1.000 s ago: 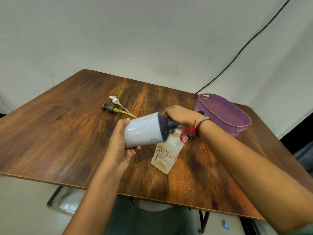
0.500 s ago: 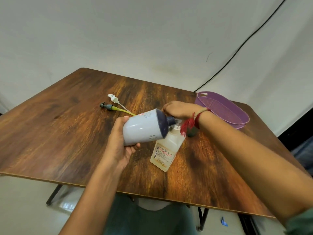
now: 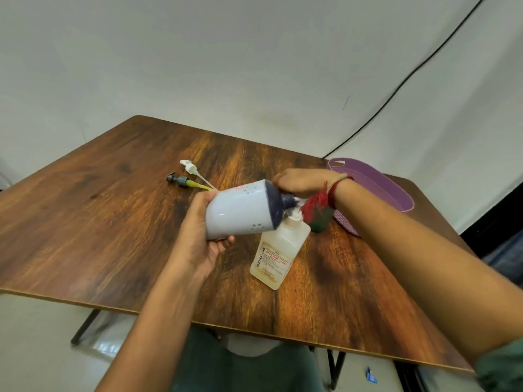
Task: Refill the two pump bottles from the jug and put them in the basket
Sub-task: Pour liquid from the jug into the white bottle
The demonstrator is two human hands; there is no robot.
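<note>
Head view: left hand (image 3: 198, 244) wrapped round a white-and-navy bottle (image 3: 240, 210), which is tipped on its side above a clear labelled bottle (image 3: 278, 253).
The tipped neck points right of the grip, at the clear bottle's mouth. The right hand (image 3: 302, 182) arches over that mouth; I cannot tell whether it grips. A red wrist tassel (image 3: 314, 203) hangs across it. Beyond the grip lie a white pump head (image 3: 189, 166) and a dark pump head (image 3: 178, 179). Further right, behind the wrist, sits a purple basket (image 3: 368, 176). Wooden table (image 3: 99, 222), white backdrop, black cable (image 3: 410, 75).

A bare staged set-up — wood-grain table (image 3: 99, 222) against a white cloth backdrop (image 3: 226, 66), black cable (image 3: 407, 77) across it
</note>
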